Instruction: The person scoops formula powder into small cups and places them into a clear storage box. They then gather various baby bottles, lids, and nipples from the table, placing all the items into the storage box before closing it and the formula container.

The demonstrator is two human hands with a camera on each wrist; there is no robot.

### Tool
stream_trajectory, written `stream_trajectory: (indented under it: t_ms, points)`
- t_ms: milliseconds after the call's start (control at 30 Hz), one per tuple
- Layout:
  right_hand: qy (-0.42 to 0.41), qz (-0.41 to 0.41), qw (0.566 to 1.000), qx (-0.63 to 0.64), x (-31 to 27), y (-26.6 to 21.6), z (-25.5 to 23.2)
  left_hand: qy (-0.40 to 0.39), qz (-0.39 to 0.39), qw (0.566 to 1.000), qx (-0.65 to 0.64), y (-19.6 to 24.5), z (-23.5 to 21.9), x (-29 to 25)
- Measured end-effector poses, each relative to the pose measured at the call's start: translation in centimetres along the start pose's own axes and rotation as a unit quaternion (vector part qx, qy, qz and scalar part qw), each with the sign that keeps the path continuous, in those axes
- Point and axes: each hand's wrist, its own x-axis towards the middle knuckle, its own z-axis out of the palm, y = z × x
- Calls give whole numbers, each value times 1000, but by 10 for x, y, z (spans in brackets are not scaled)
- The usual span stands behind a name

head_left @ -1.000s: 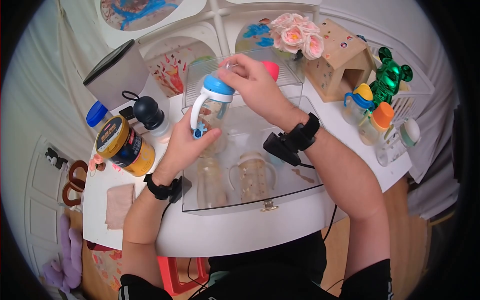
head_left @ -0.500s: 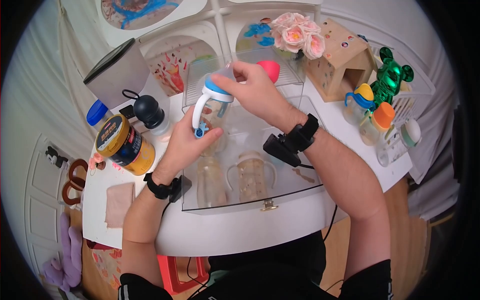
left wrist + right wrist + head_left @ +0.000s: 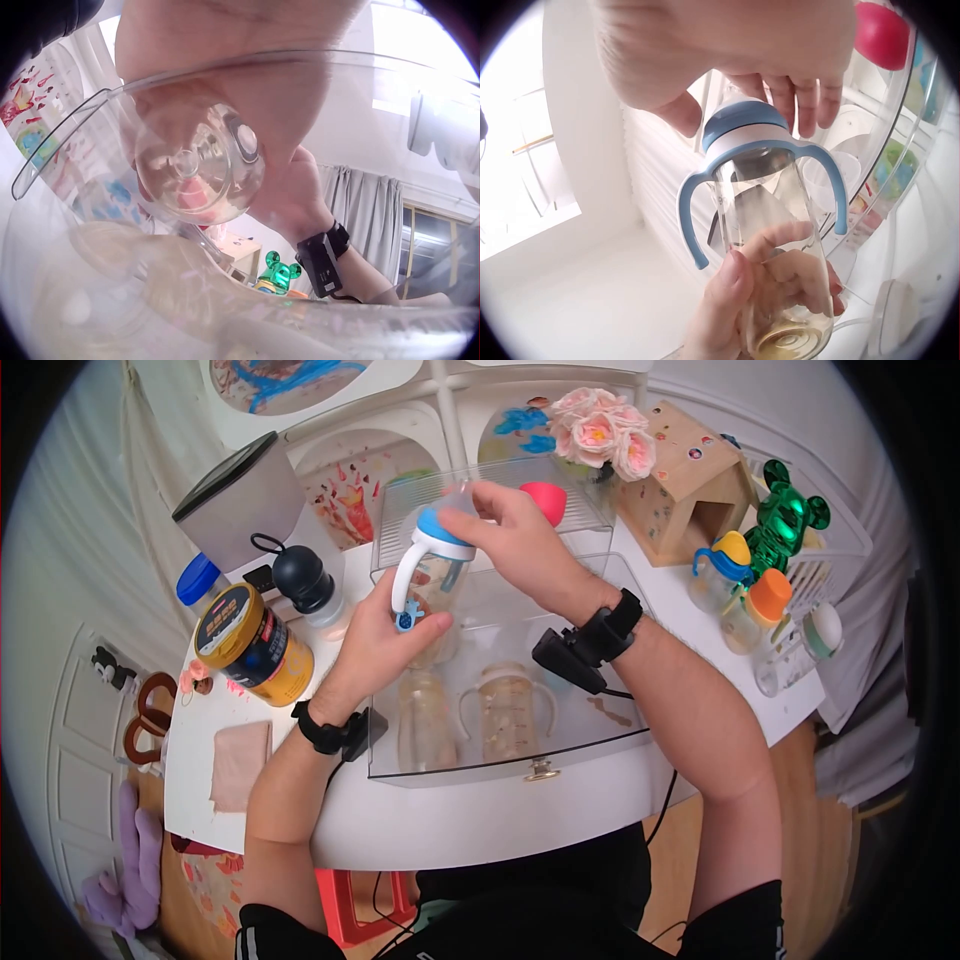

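A clear baby bottle (image 3: pixel 769 199) with a blue-and-white collar (image 3: pixel 744 124) and two side handles is held up over a clear storage case (image 3: pixel 500 765). My left hand (image 3: pixel 375 640) grips its lower body, fingers wrapped round the glass in the right wrist view. At the top, my right hand (image 3: pixel 530 540) holds the clear cover (image 3: pixel 461 498) and blue collar between thumb and fingers. A little pale liquid shows at the bottle's bottom. Inside the case stand a two-handled bottle (image 3: pixel 508 715) and another clear bottle (image 3: pixel 425 720).
To the left are a yellow-and-black tub (image 3: pixel 255 645), a black-topped bottle (image 3: pixel 300 580) and a folded cloth (image 3: pixel 240 765). Several capped bottles, including an orange-topped one (image 3: pixel 757 610), line the right side near a green bear figure (image 3: pixel 785 515) and wooden house (image 3: pixel 690 480). A pink-red cup-shaped thing (image 3: pixel 545 503) sits behind my right hand.
My right hand has shifted slightly down from the clear cover's top, its thumb now at the blue collar. The left hand keeps its grip; the bottle stays over the case.
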Motion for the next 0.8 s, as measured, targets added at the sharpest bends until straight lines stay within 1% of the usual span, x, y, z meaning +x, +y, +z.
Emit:
stream_trajectory:
  t_ms: [100,200,300,400,500,600,700,800]
  points:
    - [-20,2,995,93,-3,7,1,3,0,1000,-7,-2,0,0]
    - [-42,-15,999,3,0,-1,-4,9,12,999,-36,-3,2,0]
    - [-32,82,995,-37,-6,-15,-2,-12,4,1000,-14,4,1,0]
    - [15,38,997,-70,1,7,-1,-9,3,1000,-5,3,0,0]
    - [5,-26,997,70,1,19,4,4,7,1000,-21,1,1,-1]
    - [-19,-9,999,39,0,12,2,-2,4,1000,-26,-2,0,0]
    - [-21,61,995,-76,-8,-17,-2,-22,-9,999,-25,5,-1,-1]
    - [0,116,979,-168,-9,-23,-2,15,16,999,-25,-1,1,1]
